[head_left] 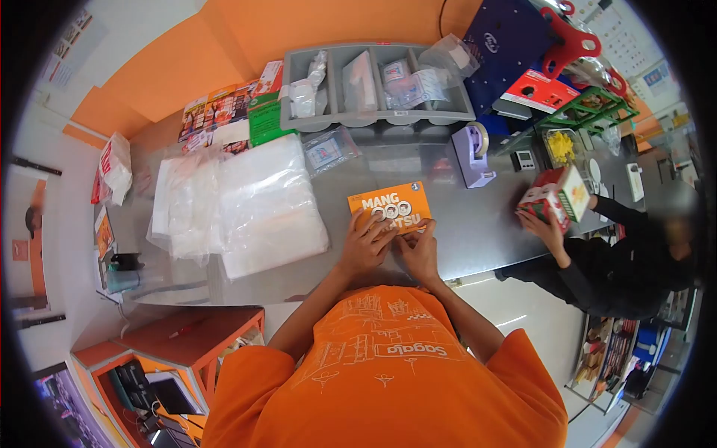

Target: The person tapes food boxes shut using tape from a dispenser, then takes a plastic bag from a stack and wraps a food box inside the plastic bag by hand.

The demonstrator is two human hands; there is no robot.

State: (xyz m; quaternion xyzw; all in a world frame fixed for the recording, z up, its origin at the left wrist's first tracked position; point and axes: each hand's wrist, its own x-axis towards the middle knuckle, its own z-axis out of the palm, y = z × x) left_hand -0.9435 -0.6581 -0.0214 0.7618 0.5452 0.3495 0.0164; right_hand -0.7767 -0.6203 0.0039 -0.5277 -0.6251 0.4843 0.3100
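Note:
An orange cardboard box (386,198) with white lettering lies on the steel counter in front of me. My left hand (365,245) rests over its near left part, fingers bent across the printed top and covering some letters. At the near right corner, my right hand (419,248) grips the box edge with curled fingers. Both thumbs come close together at the near edge, where the hands hide the detail. Just left of the box is a stack of clear plastic bags (270,201). A small clear packet (328,151) lies beyond it.
A grey divided bin (377,118) with packets stands at the back. A purple tape dispenser (472,158) and a timer (524,160) are to the right. There a co-worker's hands (549,231) hold a red-and-white box (544,198). A yellow-filled container (560,147) is behind.

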